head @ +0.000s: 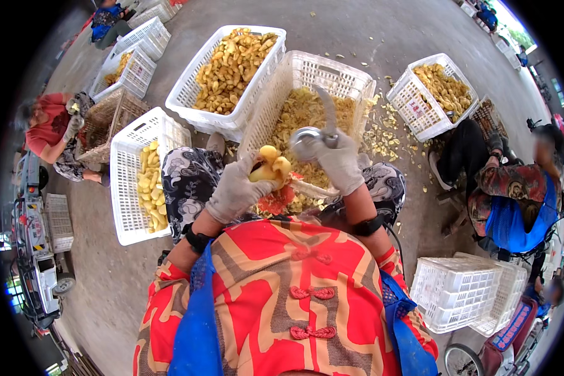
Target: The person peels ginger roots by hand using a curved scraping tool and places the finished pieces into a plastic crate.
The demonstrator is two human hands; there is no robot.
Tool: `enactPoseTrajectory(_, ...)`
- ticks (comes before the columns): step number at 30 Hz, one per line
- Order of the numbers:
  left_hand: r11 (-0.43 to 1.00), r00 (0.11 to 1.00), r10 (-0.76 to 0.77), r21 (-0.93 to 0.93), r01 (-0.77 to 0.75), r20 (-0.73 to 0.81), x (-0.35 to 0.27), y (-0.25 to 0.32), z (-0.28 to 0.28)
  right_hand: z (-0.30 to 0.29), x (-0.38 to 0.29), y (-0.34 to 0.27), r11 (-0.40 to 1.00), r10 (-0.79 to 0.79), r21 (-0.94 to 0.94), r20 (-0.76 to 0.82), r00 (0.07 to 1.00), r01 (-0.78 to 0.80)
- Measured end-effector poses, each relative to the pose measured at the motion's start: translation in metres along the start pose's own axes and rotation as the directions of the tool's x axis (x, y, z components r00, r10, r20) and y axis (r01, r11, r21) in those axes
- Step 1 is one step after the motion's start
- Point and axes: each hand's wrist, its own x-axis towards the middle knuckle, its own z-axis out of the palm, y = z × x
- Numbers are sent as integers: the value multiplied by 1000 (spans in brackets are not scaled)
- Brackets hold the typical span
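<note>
My left hand, in a pale glove, grips a knobbly yellow root, probably ginger, with smooth, peeled-looking skin. Just right of it, my gloved right hand is closed around a curved metal blade and a round, shiny metal piece, blurred. Both hands are above a white plastic crate of peelings and scraps between my knees. By my left knee, another crate holds pale yellow peeled pieces. A crate ahead is heaped with brownish, unpeeled-looking roots.
Scraps litter the concrete floor right of the middle crate. A co-worker sits at the right near a filled crate; another sits at the left behind a brown crate. Stacked white crates stand at the lower right.
</note>
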Motion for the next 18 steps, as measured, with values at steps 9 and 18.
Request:
enactPoseTrajectory(9, 994, 992, 77, 84, -69, -97, 2, 6, 4, -4, 13, 14, 992, 92, 100, -142, 986, -78)
enactPoseTrajectory(18, 807, 964, -239, -576, 134, -111, 5, 0, -8, -6, -13, 17, 879, -121, -445, 134, 984, 169)
